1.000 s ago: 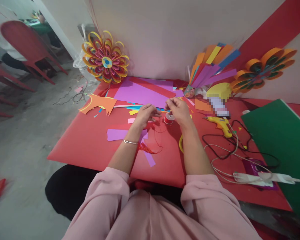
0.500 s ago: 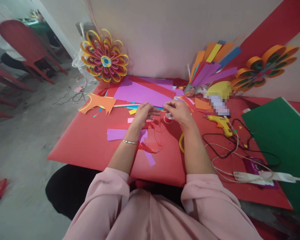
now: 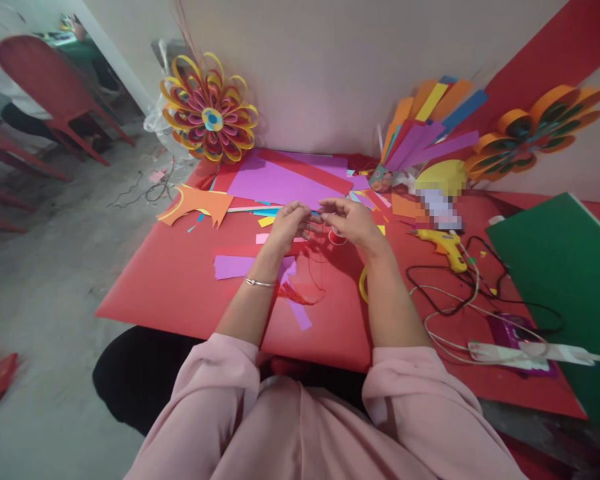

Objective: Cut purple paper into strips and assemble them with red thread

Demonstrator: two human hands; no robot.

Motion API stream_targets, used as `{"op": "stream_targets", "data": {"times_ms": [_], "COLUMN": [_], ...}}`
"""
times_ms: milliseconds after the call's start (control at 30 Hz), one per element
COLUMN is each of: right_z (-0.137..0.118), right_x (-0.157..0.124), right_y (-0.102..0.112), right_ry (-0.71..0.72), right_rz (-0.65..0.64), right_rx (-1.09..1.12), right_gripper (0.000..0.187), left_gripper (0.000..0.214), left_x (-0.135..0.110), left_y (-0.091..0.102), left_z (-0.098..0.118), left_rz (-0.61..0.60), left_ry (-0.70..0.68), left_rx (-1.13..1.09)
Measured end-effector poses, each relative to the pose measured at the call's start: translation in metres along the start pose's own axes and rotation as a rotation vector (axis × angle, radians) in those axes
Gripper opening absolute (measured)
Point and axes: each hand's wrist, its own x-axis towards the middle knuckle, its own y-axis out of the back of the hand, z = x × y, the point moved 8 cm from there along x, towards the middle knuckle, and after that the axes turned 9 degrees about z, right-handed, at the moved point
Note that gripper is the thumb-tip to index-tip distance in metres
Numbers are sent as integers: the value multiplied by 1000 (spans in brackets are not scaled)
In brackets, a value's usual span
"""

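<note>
Above the red-covered table my left hand [image 3: 291, 225] is closed in a pinch, its other fingers loosely curled. My right hand [image 3: 353, 223] pinches too, its fingertips close to the left ones. A fine red thread [image 3: 322, 263] hangs in a loop from between the hands; where each fingertip grips it is too small to see clearly. Partly behind my right hand stands a spool of red thread [image 3: 336, 237]. Below the hands a red tassel [image 3: 296, 294] lies across purple paper strips [image 3: 253, 267]. A yellow ring [image 3: 363, 285] is partly hidden by my right forearm.
A yellow glue gun [image 3: 444, 248], tangled cords and a power strip [image 3: 510, 357] lie at the right, beside a green board [image 3: 565, 280]. Paper flowers [image 3: 213, 120] lean on the wall. Orange paper [image 3: 200, 205] and purple sheets [image 3: 280, 180] lie at the back and left.
My right hand has moved slightly left, bringing its fingertips nearer my left hand. The left hand stays nearly in place, and the view has shifted a little.
</note>
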Motion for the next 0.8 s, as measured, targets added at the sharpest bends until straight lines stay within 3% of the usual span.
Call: {"op": "stream_targets", "data": {"times_ms": [133, 300, 467, 567, 800], "right_z": [-4, -12, -31, -39, -41], "right_x": [0, 0, -3, -6, -5], "right_y": [2, 10, 20, 21, 16], "right_ry": [16, -8, 53, 73, 74], "right_rz": [21, 92, 165, 146, 128], "right_rx": [-85, -4, 91, 130, 92], "right_gripper": [13, 17, 20, 22, 25], "left_gripper": [20, 19, 25, 25, 35], "left_x": [-4, -7, -10, -14, -19], "left_y": [-4, -4, -9, -13, -11], "left_z": [3, 9, 11, 8, -4], "left_rz": [2, -9, -134, -218, -354], "left_ry": [-2, -52, -117, -119, -73], "left_rx": [42, 116, 157, 196, 414]}}
